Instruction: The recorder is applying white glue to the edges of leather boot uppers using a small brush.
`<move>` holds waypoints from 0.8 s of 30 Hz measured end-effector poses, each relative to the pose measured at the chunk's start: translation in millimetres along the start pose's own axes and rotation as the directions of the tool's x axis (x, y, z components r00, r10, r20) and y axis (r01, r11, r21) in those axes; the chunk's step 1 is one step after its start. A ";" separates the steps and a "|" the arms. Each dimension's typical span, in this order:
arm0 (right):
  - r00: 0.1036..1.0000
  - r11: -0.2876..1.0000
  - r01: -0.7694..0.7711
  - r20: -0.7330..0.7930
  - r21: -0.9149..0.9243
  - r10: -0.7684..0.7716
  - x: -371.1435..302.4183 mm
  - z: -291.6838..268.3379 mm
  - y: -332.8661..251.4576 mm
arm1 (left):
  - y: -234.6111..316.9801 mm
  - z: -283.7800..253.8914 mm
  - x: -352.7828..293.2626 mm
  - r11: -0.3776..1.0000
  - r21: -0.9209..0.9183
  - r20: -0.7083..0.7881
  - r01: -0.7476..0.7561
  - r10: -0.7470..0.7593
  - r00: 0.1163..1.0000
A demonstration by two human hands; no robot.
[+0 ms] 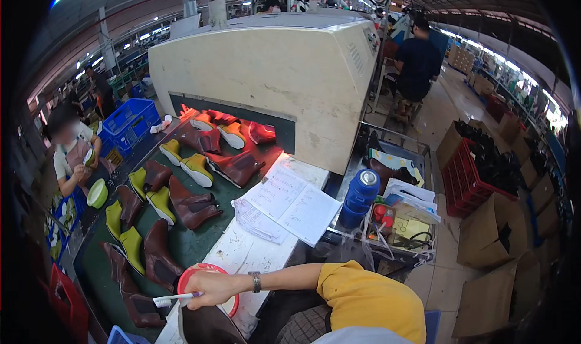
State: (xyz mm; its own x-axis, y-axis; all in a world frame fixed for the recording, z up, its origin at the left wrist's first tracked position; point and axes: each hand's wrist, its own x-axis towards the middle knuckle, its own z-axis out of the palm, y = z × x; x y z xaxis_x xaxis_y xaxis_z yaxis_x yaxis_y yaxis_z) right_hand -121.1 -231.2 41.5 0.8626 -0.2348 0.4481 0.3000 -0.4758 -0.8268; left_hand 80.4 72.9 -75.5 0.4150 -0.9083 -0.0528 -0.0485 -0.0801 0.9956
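Observation:
My right hand [209, 288], below a yellow sleeve and a wristband, is closed around a toothbrush [164, 301]. The white bristles point left, past the edge of the white ledge [260, 254]. Under the hand sits a red-rimmed bowl [212, 267] with pale contents, partly covered by the hand. Just below is a brown leather piece [209, 327], cut off by the lower edge; what holds it is hidden. My left hand is out of sight. Brown ankle boots [160, 256] and yellow-green shoe soles [131, 247] lie in rows on the green conveyor belt [200, 238].
A large cream machine [260, 77] spans the belt, its opening glowing red. Papers [290, 201], a blue flask [361, 197] and a cluttered tray [405, 229] are nearby. Across the belt a person [75, 153] handles a sole. Cartons [493, 235] and a red crate [463, 183] stand right.

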 end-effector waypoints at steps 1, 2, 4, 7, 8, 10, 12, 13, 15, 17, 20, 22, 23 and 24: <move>0.999 0.998 -0.052 0.007 0.045 0.051 -1.6 3.7 -0.1 | 1.6 -1.6 4.7 0.998 0.057 0.012 -0.018 0.018 1.000; 0.995 0.991 -0.100 0.016 0.090 0.099 -2.3 7.2 0.0 | 4.4 -3.2 10.2 0.993 0.115 0.027 -0.041 0.038 0.999; 0.994 0.989 -0.110 0.000 0.095 0.110 -6.0 8.2 7.6 | 11.5 -1.5 21.9 0.970 0.228 0.069 -0.090 0.076 0.995; 0.986 0.978 -0.165 0.002 0.126 0.166 -14.2 8.6 14.4 | 26.2 5.7 42.4 0.905 0.386 0.151 -0.181 0.132 0.980; 0.987 0.981 -0.155 -0.029 0.119 0.160 -18.4 6.3 17.8 | 32.4 9.8 49.4 0.874 0.434 0.184 -0.217 0.150 0.971; 0.983 0.983 -0.180 -0.043 0.022 0.181 -24.5 0.8 16.0 | 45.1 14.9 58.3 0.802 0.526 0.240 -0.284 0.180 0.954; 0.977 0.987 -0.161 -0.145 -0.012 0.158 -30.6 -8.0 9.6 | 58.6 21.1 65.4 0.715 0.604 0.300 -0.352 0.206 0.932; 0.966 0.987 -0.153 -0.218 -0.043 0.140 -34.4 -11.4 5.3 | 65.1 24.4 68.1 0.668 0.638 0.329 -0.385 0.216 0.919; 0.951 0.992 -0.126 -0.287 -0.027 0.113 -41.1 -18.4 -5.2 | 78.2 32.7 73.8 0.565 0.693 0.382 -0.448 0.238 0.893; 0.939 0.999 -0.048 -0.341 0.019 0.052 -46.6 -26.5 -11.9 | 90.1 42.3 78.6 0.456 0.735 0.429 -0.502 0.260 0.865; 0.925 0.999 0.031 -0.380 0.025 -0.020 -64.8 -46.6 -19.0 | 148.1 119.6 75.8 0.772 0.619 0.143 -0.142 0.067 0.987; 0.925 0.999 0.038 -0.378 -0.018 -0.042 -63.5 -46.9 -27.1 | 170.4 138.9 76.6 0.811 0.558 0.173 -0.175 0.093 0.981; 0.922 0.998 0.065 -0.382 0.001 -0.059 -62.3 -46.6 -30.3 | 180.2 148.4 76.8 0.831 0.524 0.186 -0.189 0.105 0.977; 0.914 0.996 0.091 -0.399 0.023 -0.074 -65.0 -46.9 -29.7 | 186.7 158.1 78.4 0.845 0.494 0.209 -0.205 0.113 0.971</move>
State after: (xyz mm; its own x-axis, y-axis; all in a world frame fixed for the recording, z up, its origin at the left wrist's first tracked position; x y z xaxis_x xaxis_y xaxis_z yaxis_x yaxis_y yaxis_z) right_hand -205.2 -241.6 52.9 0.6038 -0.5174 0.6064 0.3860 -0.4758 -0.7903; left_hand -39.8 -78.2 94.0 0.2076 -0.9772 0.0452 -0.5748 -0.0845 0.8139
